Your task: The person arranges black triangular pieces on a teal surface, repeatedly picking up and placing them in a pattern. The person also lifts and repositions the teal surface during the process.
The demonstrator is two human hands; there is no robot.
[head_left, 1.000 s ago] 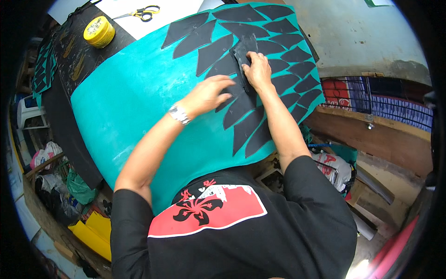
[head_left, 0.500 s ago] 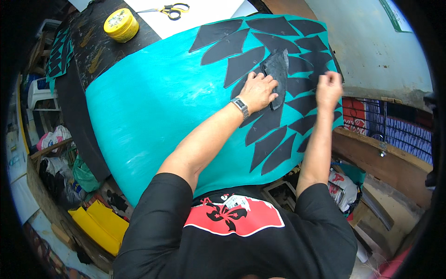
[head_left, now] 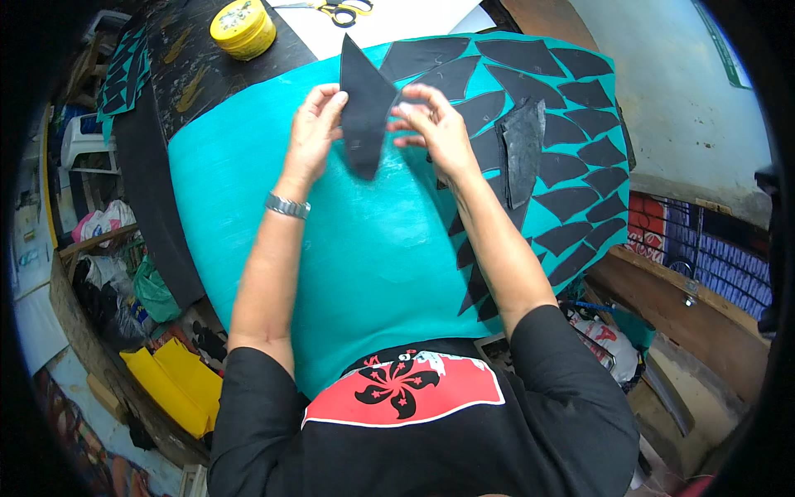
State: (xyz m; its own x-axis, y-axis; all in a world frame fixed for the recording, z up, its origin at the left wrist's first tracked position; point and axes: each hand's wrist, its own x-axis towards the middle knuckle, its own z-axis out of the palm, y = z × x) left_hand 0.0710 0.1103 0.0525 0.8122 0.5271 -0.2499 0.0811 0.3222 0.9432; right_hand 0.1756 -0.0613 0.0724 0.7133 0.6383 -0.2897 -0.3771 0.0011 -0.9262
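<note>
A pointed black leaf-shaped piece of sheet material is held up over the turquoise sheet. My left hand pinches its left edge between thumb and fingers. At its right corner, the fingertips of my right hand take hold, with the other fingers loosely curled. Many similar black pieces lie flat on the right part of the sheet, narrow turquoise gaps between them. A small stack of loose black pieces rests on top of these, beyond my right wrist.
A yellow round tub and yellow-handled scissors stand at the back, the scissors on white sheet material. At the far left hangs a turquoise-and-black patterned piece. Bags and folded yellow material lie lower left; a wall rises at right.
Both hands have moved left, off the stack and the right side. A black piece is now lifted between them. The stack stays on the sheet, and the whole view has shifted slightly.
</note>
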